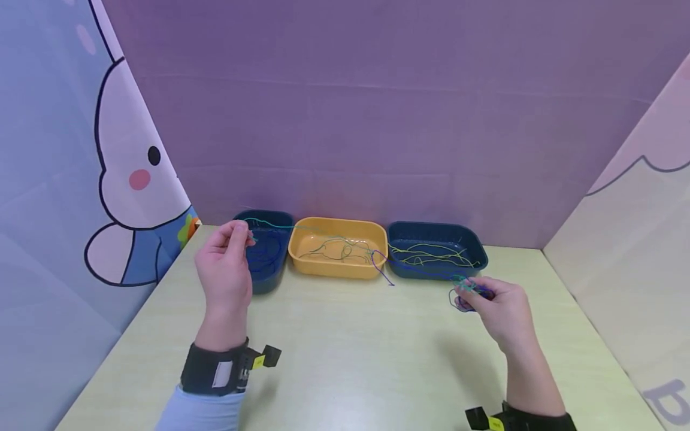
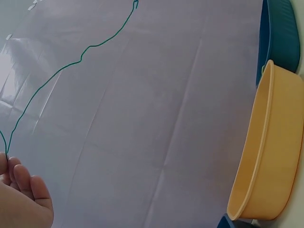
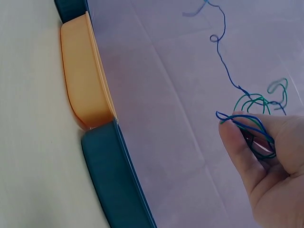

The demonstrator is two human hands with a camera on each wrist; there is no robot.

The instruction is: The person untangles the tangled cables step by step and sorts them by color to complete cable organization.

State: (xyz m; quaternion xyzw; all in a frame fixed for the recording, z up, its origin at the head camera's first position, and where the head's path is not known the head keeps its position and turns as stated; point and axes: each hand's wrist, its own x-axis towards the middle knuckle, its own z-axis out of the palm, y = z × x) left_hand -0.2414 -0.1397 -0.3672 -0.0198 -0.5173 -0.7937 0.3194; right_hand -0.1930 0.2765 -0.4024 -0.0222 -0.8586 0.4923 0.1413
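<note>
My left hand (image 1: 226,263), raised in front of the left blue bin, pinches a thin green string (image 2: 81,58) between thumb and fingertips. From there the string runs right above the yellow bin. On the right, my right hand (image 1: 501,305) holds a tangled bundle of blue and green string (image 3: 256,133) in front of the right blue bin. A blue string (image 3: 223,61) stretches out of that bundle towards the green one, and the two meet above the yellow bin's right end, where a loose blue end hangs. Both hands are above the table.
Three bins stand in a row at the back: a blue bin (image 1: 264,288) with dark blue string, a yellow bin (image 1: 334,269) with greenish string, and a blue bin (image 1: 431,226) with yellow string. Behind them rises a purple backdrop (image 1: 345,120). The table (image 1: 350,359) is pale.
</note>
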